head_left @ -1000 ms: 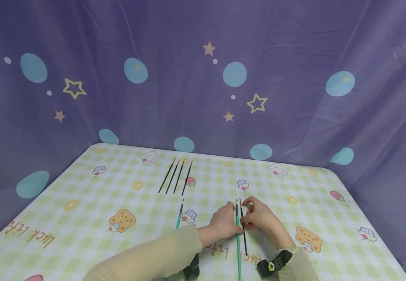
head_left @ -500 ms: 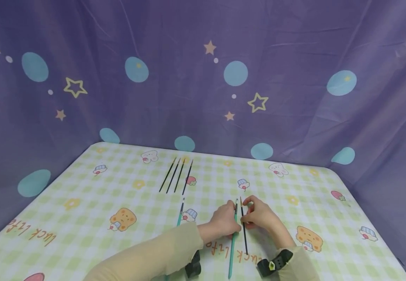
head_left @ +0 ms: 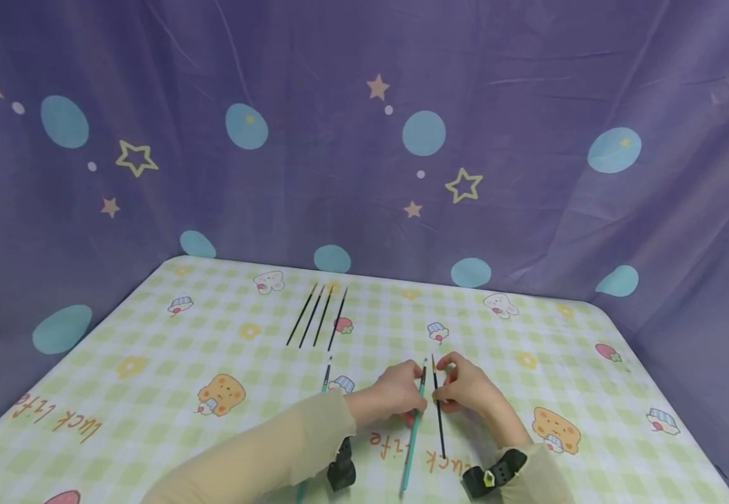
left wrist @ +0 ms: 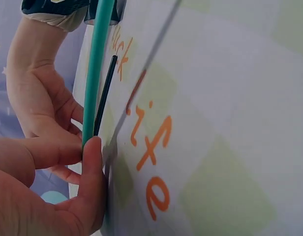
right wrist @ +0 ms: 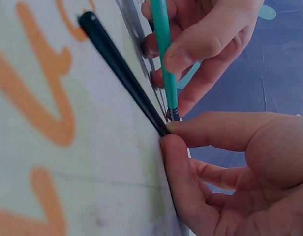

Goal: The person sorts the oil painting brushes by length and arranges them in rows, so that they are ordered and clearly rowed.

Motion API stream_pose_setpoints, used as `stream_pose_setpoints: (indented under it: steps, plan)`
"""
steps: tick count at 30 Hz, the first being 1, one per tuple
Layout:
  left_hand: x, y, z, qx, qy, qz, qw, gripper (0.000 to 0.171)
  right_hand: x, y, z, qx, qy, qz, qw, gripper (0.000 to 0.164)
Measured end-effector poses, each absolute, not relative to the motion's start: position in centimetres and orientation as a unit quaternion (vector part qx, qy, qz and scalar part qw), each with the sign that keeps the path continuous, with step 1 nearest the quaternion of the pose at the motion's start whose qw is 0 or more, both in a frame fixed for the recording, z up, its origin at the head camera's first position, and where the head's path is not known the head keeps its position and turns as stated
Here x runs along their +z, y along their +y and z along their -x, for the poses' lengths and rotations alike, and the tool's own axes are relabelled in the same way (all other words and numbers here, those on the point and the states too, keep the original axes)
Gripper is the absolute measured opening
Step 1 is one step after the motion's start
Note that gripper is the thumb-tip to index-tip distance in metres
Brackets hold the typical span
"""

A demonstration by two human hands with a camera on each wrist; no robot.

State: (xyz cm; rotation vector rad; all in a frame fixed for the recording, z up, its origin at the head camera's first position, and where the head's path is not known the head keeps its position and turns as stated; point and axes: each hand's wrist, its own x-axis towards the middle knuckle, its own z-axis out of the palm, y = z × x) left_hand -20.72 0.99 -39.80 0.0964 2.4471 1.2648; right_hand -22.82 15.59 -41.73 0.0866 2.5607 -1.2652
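Note:
My left hand (head_left: pixel 398 389) pinches a teal-handled paintbrush (head_left: pixel 412 445) between thumb and fingers, its tip pointing to the back of the table. Just to the right, my right hand (head_left: pixel 467 385) pinches a thin black paintbrush (head_left: pixel 440 428) near its bristle end. The two brushes are apart and slant slightly away from each other toward their handle ends. In the left wrist view the teal handle (left wrist: pixel 96 69) stands off the cloth and casts a shadow. The right wrist view has the black handle (right wrist: pixel 123 73) low over the cloth; whether it touches is unclear.
Several thin black paintbrushes (head_left: pixel 321 318) lie side by side at the back, left of centre. Another teal paintbrush (head_left: pixel 326 378) lies in front of them, partly hidden under my left sleeve. A checked cloth (head_left: pixel 150 434) covers the table, with a purple curtain (head_left: pixel 339 210) behind.
The handle end of the teal paintbrush has swung to the left, away from the black one. My left hand has shifted slightly left. My right hand and the black paintbrush have barely moved.

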Motion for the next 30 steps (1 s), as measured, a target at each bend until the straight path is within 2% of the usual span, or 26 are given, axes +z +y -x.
stream_pose_setpoints:
  steps: [11, 19, 30]
  plan:
    - [-40.2, 0.0, 21.2, 0.508, 0.831, -0.05, 0.221, 0.05, -41.6, 15.6, 22.7, -0.44, 0.887, -0.029, 0.137, 0.043]
    - [-40.1, -1.9, 22.3, 0.569, 0.787, -0.08, 0.222, 0.051, -41.4, 15.5, 22.5, -0.446, 0.884, -0.027, 0.137, 0.044]
    - [-39.0, -5.5, 23.1, 0.576, 0.777, -0.134, 0.215, 0.054, -41.4, 15.6, 22.7, -0.437, 0.887, -0.028, 0.146, 0.043]
